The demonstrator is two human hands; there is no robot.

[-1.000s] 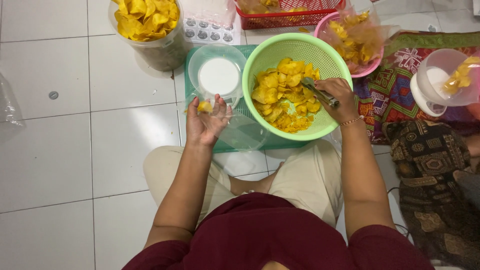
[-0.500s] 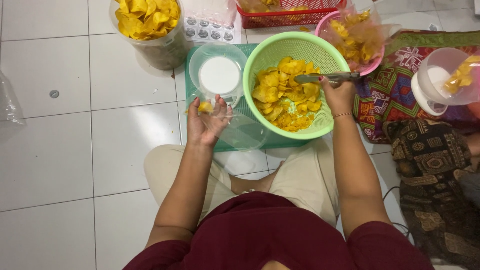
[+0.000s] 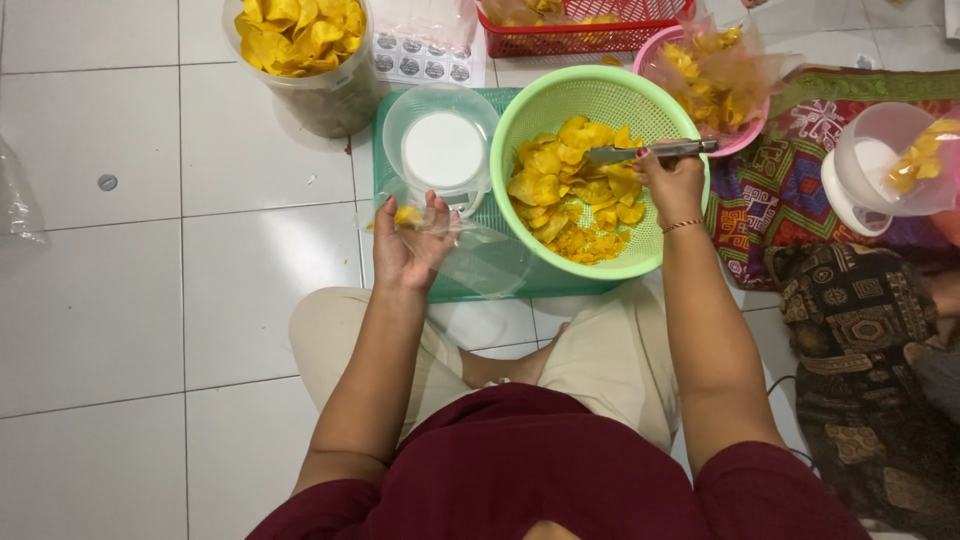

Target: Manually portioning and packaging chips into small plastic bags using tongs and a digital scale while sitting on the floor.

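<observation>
1. Your green basket (image 3: 600,110) of yellow chips (image 3: 575,195) sits straight ahead of you on a flat green tray (image 3: 385,150) on the white tiled floor (image 3: 150,280).
2. Just left of the basket, on the same tray, stands a clear round tub (image 3: 440,150) with a white inside.
3. Beyond the tray lies a white sheet of small round labels (image 3: 420,55), partly under clear wrap. Left of it stands a tall clear bucket (image 3: 310,60) heaped with chips.
4. Past the basket's far rim you have a red crate (image 3: 585,35) and a pink bowl (image 3: 745,135) holding a bag of chips, touching the basket's right edge.
5. On the patterned cloth (image 3: 790,200) to your right, a white tub (image 3: 865,165) holds a few chips in clear plastic.
6. Your left hand (image 3: 410,245) is raised palm up over the tray's near left corner, fingers half curled around the mouth of a clear bag (image 3: 470,255) with a chip or two inside.
7. Your right hand (image 3: 672,185) is closed around metal tongs (image 3: 650,152), held level over the basket, tips pointing left above the chips.
8. The floor to your left is open tile; your right side is crowded by cloth and tubs, and your knees sit close to the tray's near edge.
</observation>
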